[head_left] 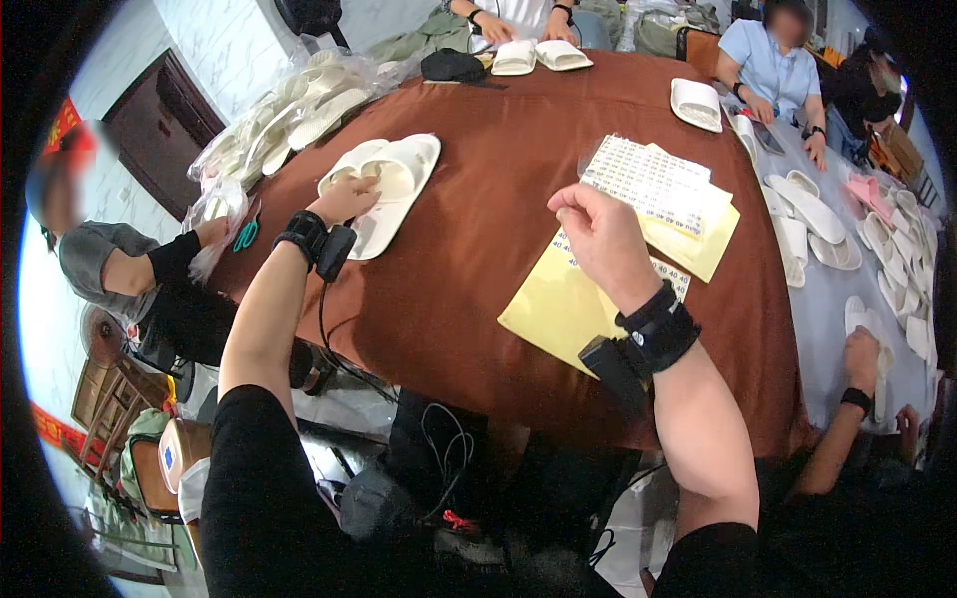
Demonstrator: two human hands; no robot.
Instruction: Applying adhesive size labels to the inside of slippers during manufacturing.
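A pair of white open-toe slippers point(411, 189) lies on the brown-covered table, left of centre. My left hand point(347, 199) is on the nearer left slipper of the pair, its fingers curled at the foot opening and hiding part of it. My right hand point(595, 231) is raised over sheets of small printed stickers, thumb and fingers pinched together; whatever may be between them is too small to make out. Beneath that hand lie a yellow backing sheet point(543, 304) and a white sticker sheet point(653, 179), with another yellow sheet point(720, 247) partly under the white one.
Bagged slippers point(309, 110) pile up at the far left, near teal scissors point(246, 235). Across the brown table point(478, 199), a person handles two slippers point(538, 57). A single slipper point(696, 105) lies far right. Other people work with slippers point(812, 219) at a grey table.
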